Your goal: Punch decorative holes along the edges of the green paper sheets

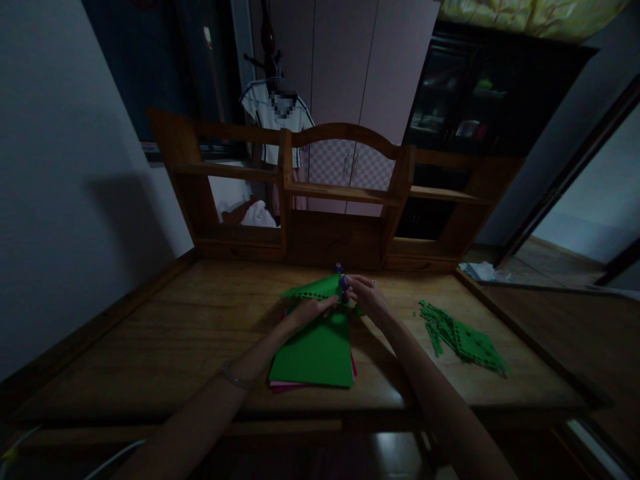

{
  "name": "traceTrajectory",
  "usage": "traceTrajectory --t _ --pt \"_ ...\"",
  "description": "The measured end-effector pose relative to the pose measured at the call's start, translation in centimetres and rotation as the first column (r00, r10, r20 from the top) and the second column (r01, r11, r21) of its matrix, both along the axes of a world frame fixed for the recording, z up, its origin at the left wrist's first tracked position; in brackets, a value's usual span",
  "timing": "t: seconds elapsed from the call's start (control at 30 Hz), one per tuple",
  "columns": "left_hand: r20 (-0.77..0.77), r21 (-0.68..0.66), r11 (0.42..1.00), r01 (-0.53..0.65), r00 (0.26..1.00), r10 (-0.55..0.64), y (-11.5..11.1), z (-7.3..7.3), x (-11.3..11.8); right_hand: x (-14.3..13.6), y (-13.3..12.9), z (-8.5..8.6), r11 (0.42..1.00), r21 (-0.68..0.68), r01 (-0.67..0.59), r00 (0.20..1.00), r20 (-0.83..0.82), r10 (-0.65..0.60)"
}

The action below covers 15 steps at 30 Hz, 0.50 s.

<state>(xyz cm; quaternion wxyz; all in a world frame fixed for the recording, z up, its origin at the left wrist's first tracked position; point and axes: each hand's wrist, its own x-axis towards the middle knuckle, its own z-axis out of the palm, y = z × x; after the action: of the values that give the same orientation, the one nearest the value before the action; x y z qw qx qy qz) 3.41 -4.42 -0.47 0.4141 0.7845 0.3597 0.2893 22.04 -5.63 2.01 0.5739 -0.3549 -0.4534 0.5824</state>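
The left hand [316, 308] pinches a punched green sheet [315, 288]; the right hand [364, 293] grips a purple tool [343, 283] beside it.

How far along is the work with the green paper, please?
Seemingly done: the cut green pieces lying at the right. In hand: a holed green sheet at the left hand, the purple tool in the right hand. Apparently left: the stack below, its green top showing no holes.
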Motion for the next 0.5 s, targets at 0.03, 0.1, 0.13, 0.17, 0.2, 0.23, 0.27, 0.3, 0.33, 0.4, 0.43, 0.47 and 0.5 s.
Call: traceTrajectory --t 0.03,0.1,0.13,0.17,0.2,0.23,0.27,0.3,0.33,0.4,0.43,0.47,0.5 --pt "-0.008 0.001 1.000 0.019 1.000 -0.019 -0.1 0.1 0.0 0.0 0.0 0.0 1.000 -0.002 0.004 1.000 0.000 -0.004" --pt "-0.018 -0.001 1.000 0.028 0.999 -0.028 -0.2 0.3 -0.1 0.0 -0.1 0.0 1.000 -0.006 0.010 1.000 0.000 -0.010" --pt "-0.018 -0.007 1.000 0.024 1.000 -0.025 -0.3 0.4 -0.1 0.0 -0.1 0.0 1.000 -0.008 0.009 1.000 0.002 -0.009" --pt "-0.015 -0.010 1.000 0.023 1.000 -0.023 -0.4 0.5 -0.1 0.0 -0.1 0.0 1.000 -0.010 0.007 1.000 0.006 -0.007" --pt "-0.009 -0.011 1.000 0.021 1.000 -0.021 -0.4 0.6 -0.1 0.0 -0.2 0.0 1.000 -0.011 0.003 1.000 0.011 -0.003" --pt "-0.003 -0.016 1.000 0.021 1.000 -0.021 -0.5 0.7 -0.1 0.0 -0.2 0.0 1.000 -0.012 -0.004 1.000 0.016 0.004" --pt "0.002 -0.022 0.999 0.024 1.000 -0.024 -0.6 0.8 -0.1 0.0 -0.3 0.0 1.000 -0.012 -0.012 1.000 0.021 0.012" --pt "0.004 -0.024 0.999 0.029 1.000 -0.029 -0.7 0.9 -0.1 0.0 -0.4 0.0 1.000 -0.008 -0.020 0.999 0.025 0.020" --pt "0.002 -0.029 0.999 0.029 1.000 -0.029 -0.7 0.9 -0.1 -0.1 -0.5 0.0 1.000 -0.002 -0.026 0.999 0.027 0.026" --pt "0.000 -0.051 0.999 0.008 1.000 -0.008 -0.8 1.1 0.0 -0.2 -0.6 0.0 0.999 0.010 -0.036 0.999 0.032 0.036" --pt "0.001 -0.066 0.998 -0.005 1.000 0.005 -0.9 1.1 0.0 -0.3 -0.6 0.0 0.999 0.015 -0.042 0.998 0.038 0.041" --pt "0.000 -0.090 0.996 -0.028 1.000 0.028 -0.9 1.2 0.1 -0.3 -0.6 0.0 0.999 0.018 -0.049 0.998 0.046 0.048" --pt "-0.002 -0.111 0.993 -0.050 0.999 0.050 -1.0 1.3 0.1 -0.3 -0.6 0.0 0.998 0.018 -0.057 0.997 0.053 0.056"
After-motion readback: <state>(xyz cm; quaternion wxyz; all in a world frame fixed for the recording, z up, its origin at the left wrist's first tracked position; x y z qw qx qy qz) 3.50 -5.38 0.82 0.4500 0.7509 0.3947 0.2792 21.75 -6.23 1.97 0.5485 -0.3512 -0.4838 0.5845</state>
